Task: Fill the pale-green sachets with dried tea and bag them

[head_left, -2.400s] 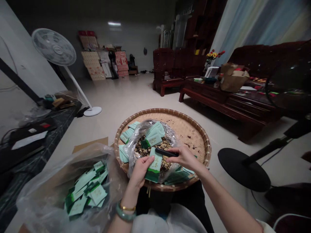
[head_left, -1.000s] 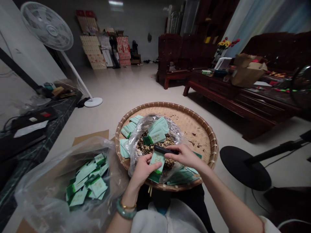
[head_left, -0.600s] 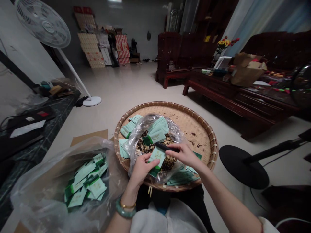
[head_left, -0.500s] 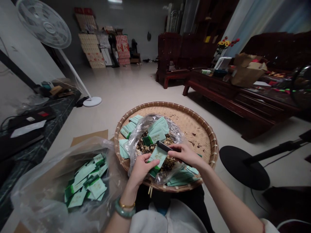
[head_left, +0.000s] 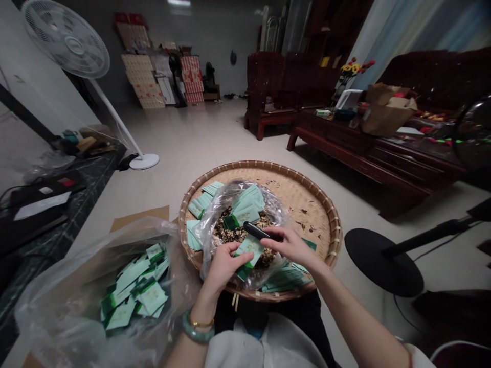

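Head view: left hand (head_left: 222, 267) pinches green packet (head_left: 250, 247), partly covered; right hand (head_left: 290, 247) grips black tool (head_left: 254, 230), rear hidden.

Packet (head_left: 251, 247) tilts, top leaning right, no longer nearly upright as in oldest picture. Left hand (head_left: 222, 266) reaches farther onto it, thumb now across packet's front instead of at left edge, tip closer to fingers of right hand (head_left: 289, 246). Black tool (head_left: 256, 230) slopes down toward right palm, steeper than earlier near-level lie. View points lower: fan (head_left: 71, 43), whole at first, now meets top edge.
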